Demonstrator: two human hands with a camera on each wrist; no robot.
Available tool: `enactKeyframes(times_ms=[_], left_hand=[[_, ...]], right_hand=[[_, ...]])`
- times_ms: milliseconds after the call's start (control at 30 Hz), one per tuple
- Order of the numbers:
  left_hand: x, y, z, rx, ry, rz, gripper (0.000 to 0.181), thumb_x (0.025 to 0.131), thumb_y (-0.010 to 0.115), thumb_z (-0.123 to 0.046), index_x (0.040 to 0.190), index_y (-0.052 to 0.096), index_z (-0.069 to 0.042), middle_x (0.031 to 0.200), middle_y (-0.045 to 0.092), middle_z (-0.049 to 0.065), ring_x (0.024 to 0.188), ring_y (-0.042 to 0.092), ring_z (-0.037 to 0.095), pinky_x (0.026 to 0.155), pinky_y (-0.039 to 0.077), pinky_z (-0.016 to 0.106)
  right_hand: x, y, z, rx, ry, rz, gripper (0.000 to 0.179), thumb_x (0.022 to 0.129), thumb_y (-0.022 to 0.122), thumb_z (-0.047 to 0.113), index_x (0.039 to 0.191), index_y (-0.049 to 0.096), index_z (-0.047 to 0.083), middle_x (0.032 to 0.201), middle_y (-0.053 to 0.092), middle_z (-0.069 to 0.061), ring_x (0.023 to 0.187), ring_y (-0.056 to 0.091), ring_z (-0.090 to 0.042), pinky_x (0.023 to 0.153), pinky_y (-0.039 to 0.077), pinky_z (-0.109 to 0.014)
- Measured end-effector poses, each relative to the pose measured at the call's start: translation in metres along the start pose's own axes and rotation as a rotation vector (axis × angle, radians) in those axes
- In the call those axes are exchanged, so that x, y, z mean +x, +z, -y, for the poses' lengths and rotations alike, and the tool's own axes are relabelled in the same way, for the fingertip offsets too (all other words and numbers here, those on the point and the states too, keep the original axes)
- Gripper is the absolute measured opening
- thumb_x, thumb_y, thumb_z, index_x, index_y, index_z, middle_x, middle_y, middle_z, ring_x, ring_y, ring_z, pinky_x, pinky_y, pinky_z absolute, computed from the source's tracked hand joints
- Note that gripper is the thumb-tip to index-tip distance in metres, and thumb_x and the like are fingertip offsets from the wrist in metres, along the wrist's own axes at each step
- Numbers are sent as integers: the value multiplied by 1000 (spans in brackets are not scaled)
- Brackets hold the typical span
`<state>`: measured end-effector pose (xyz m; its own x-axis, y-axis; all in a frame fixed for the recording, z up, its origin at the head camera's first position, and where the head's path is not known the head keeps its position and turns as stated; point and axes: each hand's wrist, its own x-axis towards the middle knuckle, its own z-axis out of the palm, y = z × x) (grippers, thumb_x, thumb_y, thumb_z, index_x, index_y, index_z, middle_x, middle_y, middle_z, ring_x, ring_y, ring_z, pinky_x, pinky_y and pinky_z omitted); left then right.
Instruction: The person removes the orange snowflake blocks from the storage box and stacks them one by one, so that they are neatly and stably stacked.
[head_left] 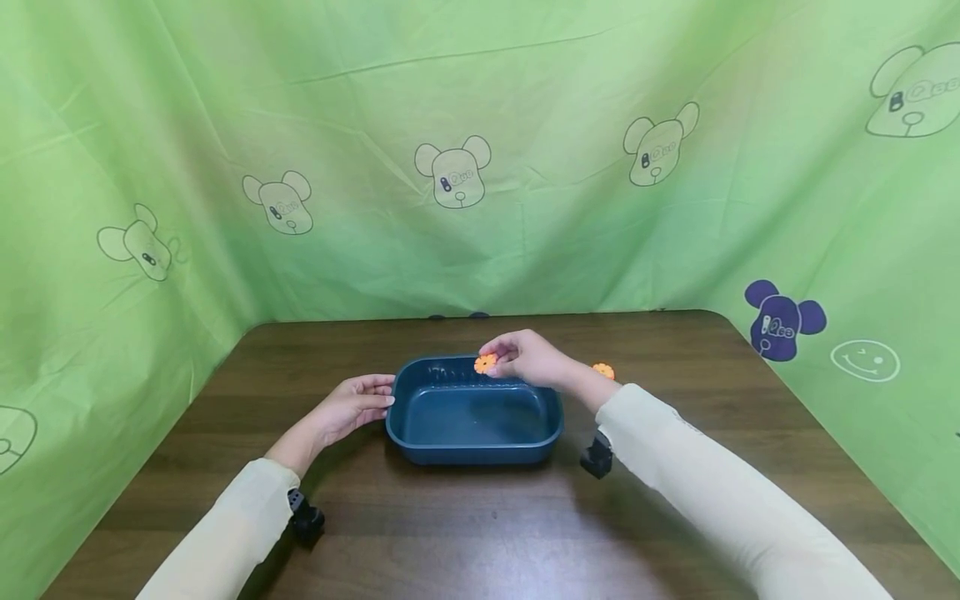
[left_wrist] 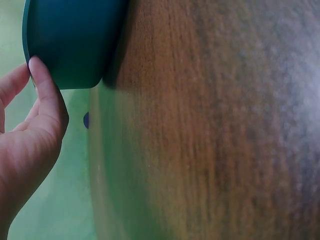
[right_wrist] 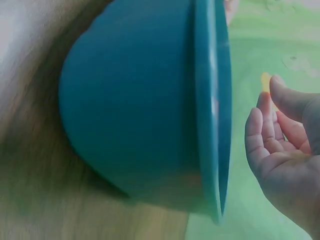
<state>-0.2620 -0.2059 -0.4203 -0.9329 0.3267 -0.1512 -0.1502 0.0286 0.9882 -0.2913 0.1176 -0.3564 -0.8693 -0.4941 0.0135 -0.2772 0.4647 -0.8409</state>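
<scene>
A dark blue rectangular basin [head_left: 474,455] with rounded corners stands on the table. At its left rim, my left hand [head_left: 352,408] has its thumb and fingertips on the edge; the left wrist view shows the thumb [left_wrist: 45,82] against the outer wall just below the rim. Over the far part of the basin, my right hand [head_left: 528,357] pinches a small orange flower-shaped piece [head_left: 486,363] between thumb and fingertips. In the right wrist view that piece [right_wrist: 265,81] shows only as a blurred orange edge above the level of the rim.
A second orange flower-shaped piece [head_left: 603,370] lies on the brown wooden table [head_left: 450,533], partly hidden behind the right forearm. A green printed curtain [head_left: 465,267] hangs around the back and sides of the table. Black wrist cameras [head_left: 597,455] sit under both cuffs.
</scene>
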Motion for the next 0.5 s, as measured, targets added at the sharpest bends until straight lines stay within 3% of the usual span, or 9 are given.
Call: enactKeyframes(times_ms=[300, 500], left_hand=[[-1, 1, -1, 2, 7, 5, 51, 94, 57, 2, 140, 37, 13, 105, 61, 8, 86, 63, 13, 81, 54, 27], [-1, 1, 0, -13, 13, 11, 52, 94, 56, 3, 140, 35, 14, 104, 60, 8, 85, 63, 12, 80, 54, 26]], right_hand=[[-19, -31, -17, 93, -21, -105, 35, 86, 70, -4, 119, 61, -8, 99, 64, -15, 88, 59, -21, 76, 53, -25], [-30, -53, -36, 96, -26, -195, 38, 84, 73, -1, 120, 61, -8, 97, 63, -14, 87, 58, -19, 73, 51, -20]])
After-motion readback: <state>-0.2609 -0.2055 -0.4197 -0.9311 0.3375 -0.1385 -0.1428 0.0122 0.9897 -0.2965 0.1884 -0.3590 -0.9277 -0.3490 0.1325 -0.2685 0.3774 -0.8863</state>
